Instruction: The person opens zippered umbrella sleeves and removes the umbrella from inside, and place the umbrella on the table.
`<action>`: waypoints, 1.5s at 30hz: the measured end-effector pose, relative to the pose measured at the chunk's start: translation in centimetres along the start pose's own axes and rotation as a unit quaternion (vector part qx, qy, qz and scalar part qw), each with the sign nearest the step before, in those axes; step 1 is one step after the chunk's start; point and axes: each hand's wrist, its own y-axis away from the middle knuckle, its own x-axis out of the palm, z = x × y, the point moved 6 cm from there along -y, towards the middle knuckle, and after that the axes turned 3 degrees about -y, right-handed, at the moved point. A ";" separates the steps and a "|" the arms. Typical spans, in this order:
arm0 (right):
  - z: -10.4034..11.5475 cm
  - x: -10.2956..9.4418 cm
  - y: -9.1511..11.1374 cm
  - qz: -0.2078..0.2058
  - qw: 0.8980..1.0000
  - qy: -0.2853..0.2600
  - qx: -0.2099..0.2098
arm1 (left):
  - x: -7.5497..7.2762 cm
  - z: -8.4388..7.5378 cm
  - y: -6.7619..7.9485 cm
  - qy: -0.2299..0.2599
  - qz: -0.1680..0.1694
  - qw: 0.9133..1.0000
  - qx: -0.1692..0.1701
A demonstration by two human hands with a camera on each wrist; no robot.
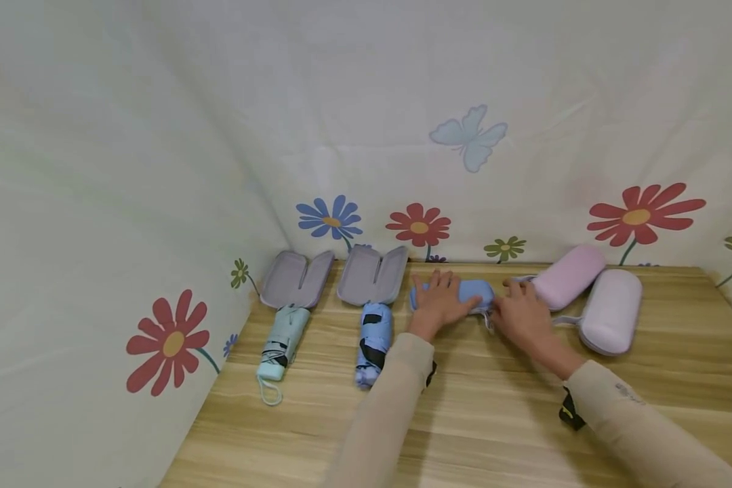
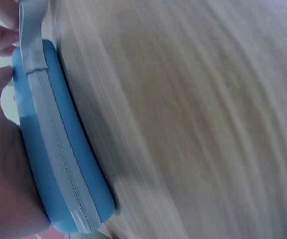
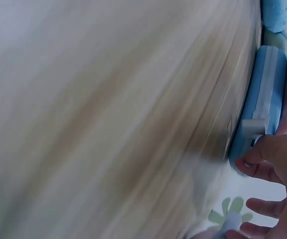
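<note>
A closed blue zip case (image 1: 476, 290) lies on the wooden table, its grey zipper band (image 2: 59, 134) facing the near side. Over its left part my left hand (image 1: 440, 301) holds it, fingers across the top toward the far edge and thumb toward the right. My right hand (image 1: 522, 315) is at the case's right end; thumb and forefinger pinch a small zipper pull (image 3: 247, 165) there, the other fingers apart from it. A grey strap loop (image 2: 32, 37) sits on the band. Right of this hand lie a pink case (image 1: 570, 276) and a pale lilac case (image 1: 611, 312), both closed.
Two opened grey cases (image 1: 293, 281) (image 1: 369, 278) lie at the back left. In front of them are a folded mint umbrella (image 1: 287, 335) and a folded blue umbrella (image 1: 375, 332). A flower-printed white sheet (image 1: 366, 135) rises behind the table (image 1: 494, 420).
</note>
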 end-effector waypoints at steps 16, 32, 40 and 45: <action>-0.8 -1.7 -0.1 0.012 0.999 0.037 -0.033 | -0.6 0.2 1.0 0.007 0.018 0.992 0.127; 0.7 -2.4 1.6 -0.003 0.995 0.005 -0.103 | -0.9 1.3 1.8 0.086 0.066 0.994 -0.020; 3.6 -1.7 3.5 -0.027 0.989 -0.053 -0.132 | -0.7 0.1 0.4 0.174 0.076 0.982 -0.012; 4.5 -1.3 3.7 -0.014 0.992 -0.079 -0.094 | -0.2 -2.0 -0.5 0.194 0.042 0.979 -0.040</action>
